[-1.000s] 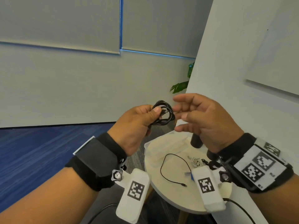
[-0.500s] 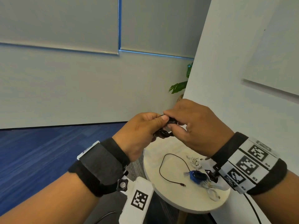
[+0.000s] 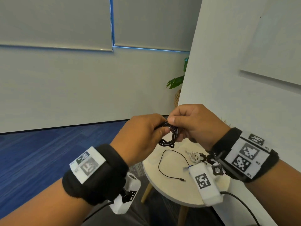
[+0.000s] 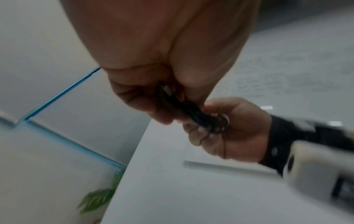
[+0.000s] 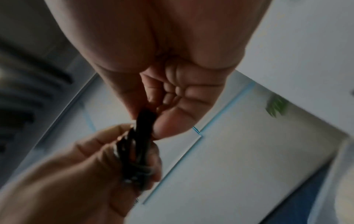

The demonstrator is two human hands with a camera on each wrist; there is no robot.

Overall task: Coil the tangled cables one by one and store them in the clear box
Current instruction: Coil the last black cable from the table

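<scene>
A coiled black cable hangs in the air above the round table, held between both hands. My left hand pinches the coil's left side with thumb and fingers; my right hand grips its upper right part. The left wrist view shows the black cable running from my left hand into my right hand. Blurred in the right wrist view, the same bundle sits between both hands. A thin black cable lies loose on the table beside a small white cable bundle. The clear box is hidden.
The table is small, with wooden legs, standing against a white partition. A blue item and small black pieces lie near my right wrist. Blue carpet covers the floor at left. A green plant stands behind the partition.
My right hand, open beside the coil a second ago, has closed on it. Both hands have turned, so the coil now hangs lower and shows between them.
</scene>
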